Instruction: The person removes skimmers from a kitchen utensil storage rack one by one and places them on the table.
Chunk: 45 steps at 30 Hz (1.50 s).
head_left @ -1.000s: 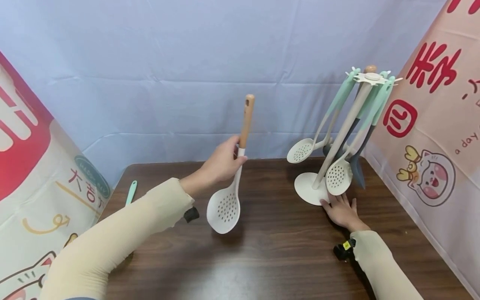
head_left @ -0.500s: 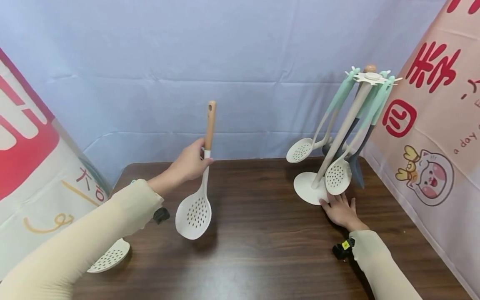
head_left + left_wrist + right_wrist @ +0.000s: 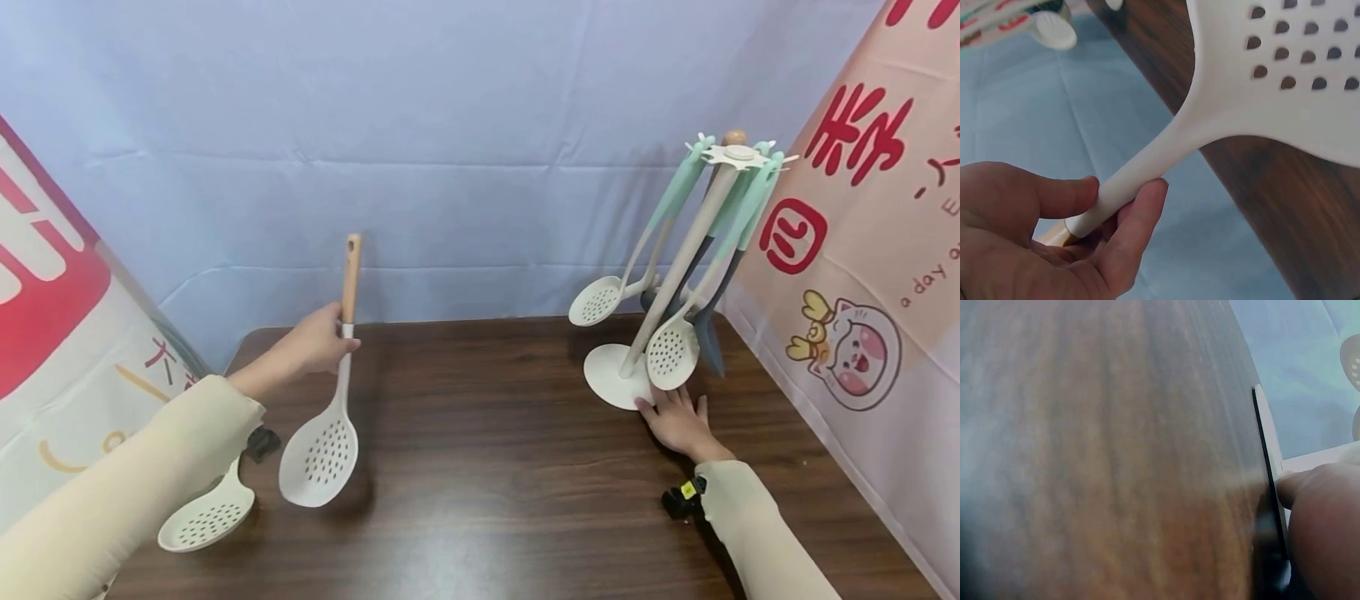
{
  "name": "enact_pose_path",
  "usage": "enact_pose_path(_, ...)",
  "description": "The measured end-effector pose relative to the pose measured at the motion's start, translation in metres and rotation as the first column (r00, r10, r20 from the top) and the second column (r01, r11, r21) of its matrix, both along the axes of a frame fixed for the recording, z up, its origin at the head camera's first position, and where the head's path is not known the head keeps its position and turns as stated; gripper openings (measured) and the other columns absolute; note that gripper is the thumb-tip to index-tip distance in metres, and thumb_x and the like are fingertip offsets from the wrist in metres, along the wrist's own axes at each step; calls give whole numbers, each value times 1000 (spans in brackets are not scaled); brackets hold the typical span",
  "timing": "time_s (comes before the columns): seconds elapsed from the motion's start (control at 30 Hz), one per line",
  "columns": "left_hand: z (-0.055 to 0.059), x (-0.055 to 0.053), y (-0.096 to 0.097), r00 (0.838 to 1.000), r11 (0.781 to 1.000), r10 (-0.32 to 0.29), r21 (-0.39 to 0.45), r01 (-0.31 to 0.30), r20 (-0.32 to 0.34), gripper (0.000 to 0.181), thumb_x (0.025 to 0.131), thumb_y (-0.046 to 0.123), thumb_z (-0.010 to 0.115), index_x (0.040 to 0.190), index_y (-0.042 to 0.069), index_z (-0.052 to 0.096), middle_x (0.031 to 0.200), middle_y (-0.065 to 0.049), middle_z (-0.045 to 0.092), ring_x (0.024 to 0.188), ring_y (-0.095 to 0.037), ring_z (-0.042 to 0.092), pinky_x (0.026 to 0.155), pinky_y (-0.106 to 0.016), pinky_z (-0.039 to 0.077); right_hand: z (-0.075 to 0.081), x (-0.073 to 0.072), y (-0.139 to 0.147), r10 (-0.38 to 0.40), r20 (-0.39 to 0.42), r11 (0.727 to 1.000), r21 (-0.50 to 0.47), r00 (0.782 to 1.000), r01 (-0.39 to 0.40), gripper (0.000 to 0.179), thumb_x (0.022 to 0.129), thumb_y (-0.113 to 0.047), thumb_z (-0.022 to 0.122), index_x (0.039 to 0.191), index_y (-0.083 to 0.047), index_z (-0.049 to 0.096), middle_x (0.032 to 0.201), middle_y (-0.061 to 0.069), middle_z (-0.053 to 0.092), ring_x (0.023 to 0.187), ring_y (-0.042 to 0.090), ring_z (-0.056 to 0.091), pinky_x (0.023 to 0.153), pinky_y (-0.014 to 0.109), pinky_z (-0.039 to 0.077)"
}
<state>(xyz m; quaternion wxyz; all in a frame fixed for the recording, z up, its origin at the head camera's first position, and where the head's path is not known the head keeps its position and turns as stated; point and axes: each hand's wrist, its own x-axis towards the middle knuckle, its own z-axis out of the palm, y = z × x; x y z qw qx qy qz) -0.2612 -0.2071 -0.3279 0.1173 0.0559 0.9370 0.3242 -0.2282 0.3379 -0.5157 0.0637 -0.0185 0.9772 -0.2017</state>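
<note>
My left hand (image 3: 318, 340) grips a white skimmer (image 3: 318, 458) with a wooden handle, holding it head-down over the left part of the table. In the left wrist view, thumb and fingers pinch the skimmer's white neck (image 3: 1147, 156) just beyond the wood. At the right, my right hand (image 3: 681, 427) rests with spread fingers at the edge of the utensil stand's round white base (image 3: 609, 375). In the right wrist view, a fingertip touches the edge of that base (image 3: 1267, 425). Mint-handled utensils hang from the stand, including a perforated skimmer (image 3: 672, 354) just above my right hand.
A second white skimmer (image 3: 208, 518) lies on the brown table (image 3: 480, 467) at the left, partly under my left sleeve (image 3: 180, 450). Another perforated spoon (image 3: 596, 302) hangs on the stand's left side. A pale blue cloth (image 3: 450, 167) stands behind the table.
My left hand has carried the wooden-handled skimmer leftward and somewhat lower. The skimmer lying at the left has come into sight from behind the sleeve. My right hand stays at the base.
</note>
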Motion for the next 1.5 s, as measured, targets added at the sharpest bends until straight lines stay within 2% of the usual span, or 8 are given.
enact_pose_path(0.23, -9, -7, -37, 996, 999, 41, -15, -40, 82, 36, 102, 2, 56, 125, -19, 38, 103, -31, 55, 88, -40, 69, 67, -37, 62, -4, -5, 1, 8, 1, 1000, -12, 1000, -8, 78, 109, -54, 29, 161, 1, 11, 160, 39, 1, 145, 61, -1, 108, 78, -11)
enact_pose_path(0.43, -19, -9, -50, 989, 998, 54, -45, -48, 141, 35, 102, 0, 54, 124, -21, 36, 106, -34, 54, 88, -42, 68, 67, -37, 62, -2, -2, 0, 1, -10, 1000, -11, 1000, -1, 77, 109, -53, 31, 161, 1, 14, 160, 39, 3, 146, 60, 1, 109, 78, -10)
enact_pose_path(0.73, -46, -6, -51, 973, 992, 59, -122, -33, 224, 26, 101, 0, 55, 112, -19, 41, 94, -26, 56, 73, -31, 70, 63, -36, 62, -1, 0, -3, -9, -8, 1000, 0, 1000, 9, 73, 110, -47, 33, 160, 3, 15, 160, 40, 2, 145, 61, 1, 109, 78, -10)
enact_pose_path(1.07, -68, -1, -58, 958, 986, 88, -158, -46, 273, 28, 99, -3, 54, 113, -25, 44, 94, -31, 58, 69, -30, 73, 63, -34, 62, -1, -1, -1, -5, 1, 1000, 6, 1000, 5, 74, 110, -49, 31, 160, 3, 14, 160, 40, 2, 145, 61, 0, 109, 78, -9)
enact_pose_path(1.37, -87, -7, -54, 942, 988, 98, -143, -54, 322, 31, 100, -5, 53, 120, -25, 41, 103, -35, 57, 84, -39, 72, 66, -36, 62, -1, -2, 1, -4, 6, 1000, 10, 1000, 4, 73, 110, -48, 31, 160, 4, 14, 159, 40, 2, 145, 61, 0, 109, 78, -9)
enact_pose_path(1.5, -92, -6, -48, 941, 988, 95, -146, -49, 326, 34, 99, -5, 54, 123, -25, 41, 106, -36, 56, 86, -41, 71, 66, -36, 62, 1, -1, 1, -4, 7, 1000, 2, 1000, 4, 74, 110, -48, 31, 160, 3, 13, 160, 40, 1, 145, 61, 0, 109, 78, -10)
